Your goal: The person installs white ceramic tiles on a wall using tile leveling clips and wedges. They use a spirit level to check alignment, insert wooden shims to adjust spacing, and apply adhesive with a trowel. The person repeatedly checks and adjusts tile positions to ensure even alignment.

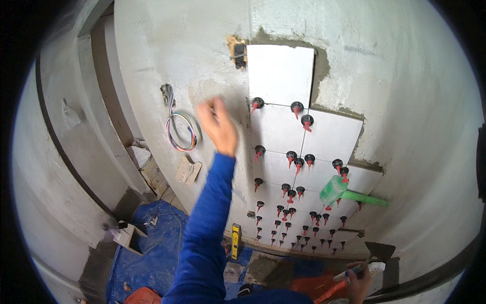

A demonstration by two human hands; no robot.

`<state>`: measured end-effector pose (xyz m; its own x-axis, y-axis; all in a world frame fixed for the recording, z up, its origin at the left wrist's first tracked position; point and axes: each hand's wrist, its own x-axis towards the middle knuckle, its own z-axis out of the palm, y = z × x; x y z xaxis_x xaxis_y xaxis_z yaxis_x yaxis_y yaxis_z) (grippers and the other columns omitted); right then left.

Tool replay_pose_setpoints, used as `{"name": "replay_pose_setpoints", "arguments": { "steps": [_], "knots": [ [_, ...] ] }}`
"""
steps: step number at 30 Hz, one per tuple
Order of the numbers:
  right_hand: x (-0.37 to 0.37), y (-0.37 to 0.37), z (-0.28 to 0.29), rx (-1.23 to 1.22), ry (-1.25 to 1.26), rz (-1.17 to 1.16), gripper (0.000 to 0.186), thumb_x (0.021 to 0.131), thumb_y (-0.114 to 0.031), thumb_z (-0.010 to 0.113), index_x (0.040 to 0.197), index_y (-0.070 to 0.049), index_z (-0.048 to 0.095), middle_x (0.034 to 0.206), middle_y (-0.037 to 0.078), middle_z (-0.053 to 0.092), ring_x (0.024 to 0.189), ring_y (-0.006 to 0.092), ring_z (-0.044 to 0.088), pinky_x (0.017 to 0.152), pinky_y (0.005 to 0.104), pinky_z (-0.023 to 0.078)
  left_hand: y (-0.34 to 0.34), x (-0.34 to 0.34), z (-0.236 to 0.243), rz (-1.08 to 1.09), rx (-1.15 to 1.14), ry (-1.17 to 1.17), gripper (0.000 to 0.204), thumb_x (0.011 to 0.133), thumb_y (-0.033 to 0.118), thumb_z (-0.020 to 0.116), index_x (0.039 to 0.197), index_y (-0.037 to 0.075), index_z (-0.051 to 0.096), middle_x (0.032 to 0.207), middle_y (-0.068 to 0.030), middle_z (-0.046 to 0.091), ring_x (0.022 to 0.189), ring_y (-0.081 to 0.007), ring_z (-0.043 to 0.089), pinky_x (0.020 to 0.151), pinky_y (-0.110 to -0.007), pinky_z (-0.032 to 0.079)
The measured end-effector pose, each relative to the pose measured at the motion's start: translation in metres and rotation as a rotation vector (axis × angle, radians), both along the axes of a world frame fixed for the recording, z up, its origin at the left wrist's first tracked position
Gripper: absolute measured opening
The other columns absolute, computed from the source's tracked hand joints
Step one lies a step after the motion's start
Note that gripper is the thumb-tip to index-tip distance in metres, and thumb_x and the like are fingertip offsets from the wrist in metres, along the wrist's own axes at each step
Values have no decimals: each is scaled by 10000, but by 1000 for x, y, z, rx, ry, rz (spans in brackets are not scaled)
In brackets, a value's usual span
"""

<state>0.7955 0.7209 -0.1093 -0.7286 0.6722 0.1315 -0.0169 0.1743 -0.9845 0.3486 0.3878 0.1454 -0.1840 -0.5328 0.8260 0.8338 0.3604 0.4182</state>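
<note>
My left hand [218, 126], in a blue sleeve, is raised close to the bare plaster left of the tiles. Its fingers are curled and slightly blurred; whatever they may hold cannot be made out. At lower right, my right hand [360, 279] grips the handle of a trowel [379, 251], its dark blade pointing up near the foot of the wall. White tiles [281, 73] cover the wall in stepped rows. Black-and-red tile levelling clips [296, 108] stick out along their joints. A green mallet [334, 190] rests against the clips at right.
A coil of wires [181, 133] hangs from the wall, with a wiring box [239, 53] beside the top tile. A yellow spirit level [236, 242] stands upright below. Blue sheeting [152, 243] covers the floor, bearing a small white stool [130, 237]. A doorway opens at far left.
</note>
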Motion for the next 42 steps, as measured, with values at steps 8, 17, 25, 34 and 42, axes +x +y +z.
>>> {"name": "replay_pose_setpoints", "arguments": {
  "steps": [8, 17, 25, 34, 42],
  "knots": [
    [13, -12, 26, 132, -126, 62, 260, 938, -113, 762, 1167, -18, 685, 1029, 63, 705, 955, 181, 644, 866, 348, 514, 51, 68, -33, 198, -772, -312, 731, 937, 195, 664, 1608, 103, 386, 878, -153, 708, 758, -296, 709, 664, -419, 581],
    [24, -9, -2, 269, -144, -15, 170, 951, -61, 730, 1115, -26, 696, 964, 37, 708, 896, 146, 642, 835, 314, 511, 62, 56, -32, 211, -741, -339, 724, 957, 269, 656, 1577, 27, 371, 828, -152, 709, 700, -323, 717, 600, -434, 570],
    [39, 2, -21, 336, -169, -106, 199, 949, -73, 733, 1123, 9, 682, 982, 52, 719, 902, 168, 660, 801, 336, 535, 54, 82, -34, 16, -599, -244, 154, 953, 159, 682, 1070, 58, 683, 960, -149, 687, 855, -330, 707, 697, -427, 569],
    [41, 10, -15, 314, -172, -100, 191, 947, -87, 747, 1102, 6, 685, 978, 69, 722, 891, 156, 651, 804, 315, 535, -11, 102, -96, -178, -137, -266, 87, 855, 65, 816, 916, 37, 760, 1033, -95, 615, 911, -222, 620, 732, -341, 512],
    [11, 0, 29, 209, -73, -75, 233, 929, -50, 720, 1149, -21, 649, 1025, 71, 692, 977, 172, 644, 895, 343, 514, -85, 114, -239, -183, -22, -631, 167, 834, 65, 827, 863, 2, 676, 1076, -129, 622, 942, -243, 622, 755, -324, 512]
  ]
}}
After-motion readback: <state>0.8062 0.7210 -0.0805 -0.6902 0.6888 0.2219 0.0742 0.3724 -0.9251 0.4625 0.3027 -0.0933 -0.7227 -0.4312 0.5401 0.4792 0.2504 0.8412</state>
